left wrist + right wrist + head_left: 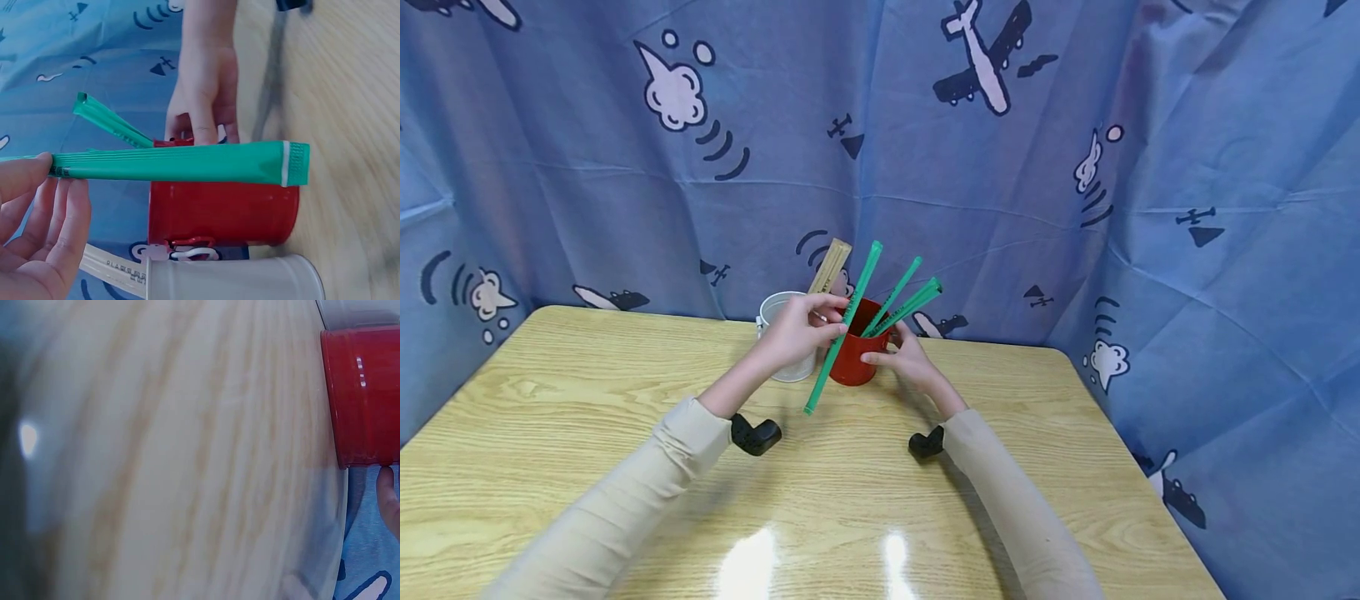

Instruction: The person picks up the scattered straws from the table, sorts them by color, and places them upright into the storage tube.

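Between thumb and fingertips, my left hand (793, 333) pinches a long flat green packet (829, 362), tilted in front of the red pail (852, 367). The left wrist view shows the packet (187, 164) crossing the pail, with its sealed end free. My right hand (913, 360) grips the right side of the red pail near its rim, thumb toward the front. Several more green packets (912, 306) lean out of the pail to the right. In the right wrist view only a fingertip (389, 500) shows against the red pail (369, 400).
Left of the red pail stands a white pail (796, 371), partly behind my left hand, with tan packets (831, 265) sticking up from it. Both pails are near the back edge of the wooden table (587, 400). A blue patterned curtain (775, 125) hangs behind.
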`<act>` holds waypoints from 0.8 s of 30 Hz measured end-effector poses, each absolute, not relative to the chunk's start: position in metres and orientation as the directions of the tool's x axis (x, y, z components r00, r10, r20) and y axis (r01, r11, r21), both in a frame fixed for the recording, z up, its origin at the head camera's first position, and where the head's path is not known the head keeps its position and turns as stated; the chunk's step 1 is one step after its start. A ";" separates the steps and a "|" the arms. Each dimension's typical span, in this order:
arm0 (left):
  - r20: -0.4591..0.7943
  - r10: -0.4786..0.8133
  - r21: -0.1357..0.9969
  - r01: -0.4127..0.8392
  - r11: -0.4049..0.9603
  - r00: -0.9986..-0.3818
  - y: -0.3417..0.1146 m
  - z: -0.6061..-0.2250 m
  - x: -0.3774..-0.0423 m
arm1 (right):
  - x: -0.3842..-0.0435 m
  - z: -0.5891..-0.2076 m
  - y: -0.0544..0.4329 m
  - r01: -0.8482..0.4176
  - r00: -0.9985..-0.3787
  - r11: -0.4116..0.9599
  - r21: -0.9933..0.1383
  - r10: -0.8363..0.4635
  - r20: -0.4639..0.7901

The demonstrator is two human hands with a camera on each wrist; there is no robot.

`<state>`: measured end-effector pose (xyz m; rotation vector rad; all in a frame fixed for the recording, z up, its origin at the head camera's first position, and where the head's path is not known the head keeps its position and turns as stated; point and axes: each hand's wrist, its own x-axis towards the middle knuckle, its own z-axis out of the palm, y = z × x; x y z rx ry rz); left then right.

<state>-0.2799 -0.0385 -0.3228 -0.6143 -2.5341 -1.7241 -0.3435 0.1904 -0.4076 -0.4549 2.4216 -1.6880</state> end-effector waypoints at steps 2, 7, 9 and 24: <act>0.227 0.293 0.907 0.311 0.284 -0.929 -0.036 -0.321 -0.284 | -0.339 -0.402 0.189 -0.164 -0.941 0.320 -0.933 -0.335 0.050; 0.271 0.245 0.906 0.333 0.263 -0.931 -0.033 -0.317 -0.293 | -0.337 -0.400 0.190 -0.163 -0.940 0.309 -0.937 -0.338 0.052; 0.286 0.225 0.904 0.340 0.260 -0.932 -0.033 -0.316 -0.296 | -0.336 -0.399 0.190 -0.161 -0.939 0.307 -0.938 -0.340 0.050; 0.418 0.066 0.881 0.422 0.213 -0.906 -0.023 -0.298 -0.311 | -0.337 -0.399 0.189 -0.162 -0.941 0.317 -0.935 -0.335 0.049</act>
